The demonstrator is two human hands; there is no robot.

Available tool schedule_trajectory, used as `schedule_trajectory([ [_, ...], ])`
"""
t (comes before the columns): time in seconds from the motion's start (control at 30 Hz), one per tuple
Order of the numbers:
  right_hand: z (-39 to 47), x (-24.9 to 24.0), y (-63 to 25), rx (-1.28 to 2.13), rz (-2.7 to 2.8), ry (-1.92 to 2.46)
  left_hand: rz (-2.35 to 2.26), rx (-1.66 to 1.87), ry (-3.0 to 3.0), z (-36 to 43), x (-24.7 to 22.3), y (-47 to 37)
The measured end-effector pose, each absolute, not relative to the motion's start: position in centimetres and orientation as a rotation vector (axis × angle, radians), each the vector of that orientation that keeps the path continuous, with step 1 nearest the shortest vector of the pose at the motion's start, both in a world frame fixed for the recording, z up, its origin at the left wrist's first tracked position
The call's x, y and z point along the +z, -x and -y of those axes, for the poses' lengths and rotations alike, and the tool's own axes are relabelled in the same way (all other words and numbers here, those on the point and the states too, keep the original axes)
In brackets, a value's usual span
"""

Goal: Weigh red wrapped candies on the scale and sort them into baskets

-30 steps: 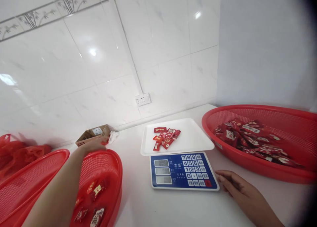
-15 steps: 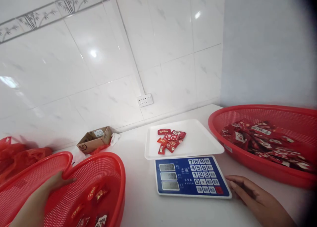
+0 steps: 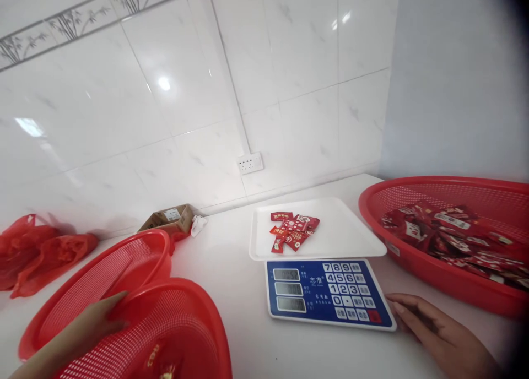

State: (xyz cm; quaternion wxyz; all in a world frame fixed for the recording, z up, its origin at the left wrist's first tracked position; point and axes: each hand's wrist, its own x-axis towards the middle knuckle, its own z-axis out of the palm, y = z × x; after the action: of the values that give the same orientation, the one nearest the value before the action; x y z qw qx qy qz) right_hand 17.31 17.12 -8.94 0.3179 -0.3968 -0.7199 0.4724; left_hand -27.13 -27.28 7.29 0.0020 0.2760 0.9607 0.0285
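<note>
My left hand is closed over the rim of the near red mesh basket, at lower left. A few red wrapped packets show in it, cut off by the picture's bottom edge. My right hand rests beside the digital weighing scale, its outstretched fingertips touching the scale's right edge. On the scale's white tray lie several small red snack packets. The display digits are hard to read.
Another red mesh basket stands behind the near one. Red plastic bags lie at far left, and an open cardboard box is by the wall. A large red basket at right holds many red packets.
My left hand has shifted the near basket rightward and toward me. The basket behind shows more and now partly covers the cardboard box. My right hand stays by the scale; the view has turned slightly left.
</note>
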Motion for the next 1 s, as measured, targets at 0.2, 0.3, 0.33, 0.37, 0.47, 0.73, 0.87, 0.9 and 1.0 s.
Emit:
schedule_trajectory([
  [0.2,-17.3,-9.0,-17.2,1.161,1.912,1.036,-2.802,0.122,-1.002,23.2,7.7,22.6],
  [0.3,-17.4,-8.9,-17.3,1.133,1.936,1.044,-2.729,0.076,-1.150,21.1,8.4,21.4],
  [0.33,-17.3,-8.8,-17.3,1.122,1.943,1.040,-2.725,0.044,-1.218,20.6,8.6,21.5],
  [0.37,-17.3,-8.7,-17.4,1.116,1.949,1.033,-2.732,-0.009,-1.284,20.3,8.7,21.9],
  [0.47,-17.1,-8.3,-17.3,1.123,1.943,1.017,-2.792,-0.247,-1.465,20.5,8.8,24.5],
  [0.73,-17.1,-8.2,-17.3,1.128,1.930,1.023,-2.982,-0.438,-1.709,23.3,8.9,30.3],
  [0.87,-17.1,-8.3,-17.3,1.159,1.915,1.022,-3.214,-0.188,-1.221,21.5,10.8,29.5],
  [0.9,-17.1,-8.4,-17.3,1.167,1.918,1.022,-3.250,-0.120,-1.141,20.5,11.1,29.1],
  [1.0,-17.1,-8.3,-17.3,1.169,1.931,1.027,-3.205,0.041,-1.084,16.6,11.3,27.3],
])
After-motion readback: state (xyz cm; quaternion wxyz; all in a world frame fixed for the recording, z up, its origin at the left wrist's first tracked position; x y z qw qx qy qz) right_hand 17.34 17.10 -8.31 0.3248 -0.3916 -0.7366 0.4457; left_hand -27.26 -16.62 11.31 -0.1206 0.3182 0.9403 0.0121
